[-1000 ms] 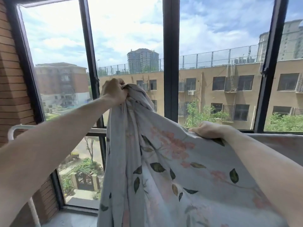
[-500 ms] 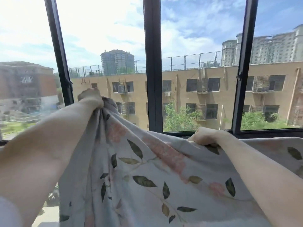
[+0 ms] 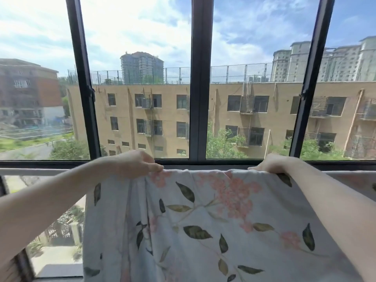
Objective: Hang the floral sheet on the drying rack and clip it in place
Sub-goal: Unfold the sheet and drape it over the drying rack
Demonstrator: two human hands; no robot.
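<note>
We take the pale horizontal rail of the drying rack [image 3: 34,171] as our landmark; it runs just below the black-framed window [image 3: 200,78], and we see it bare at the left edge. The pale grey cotton sheet printed with pink blossoms and dark green leaves [image 3: 213,220] is draped over that rail, its top fold lying along the rail line and its near side hanging down toward us in soft vertical pleats.

Our left hand [image 3: 135,163] sits at the sheet's top edge, toward the left end of the fold, with thumb and fingertips closed together, pinching the cloth just above the rail. The gathered pleats fall directly beneath this hand.

Our right hand [image 3: 274,162] rests on top of the fold further right along the rail, knuckles up, fingers curled down over the cloth's edge and gripping it. A dark leaf print shows just under its wrist.

Between the two hands the top edge runs nearly level with the rail. Right of the right hand, more of the sheet continues along the rail.
</note>
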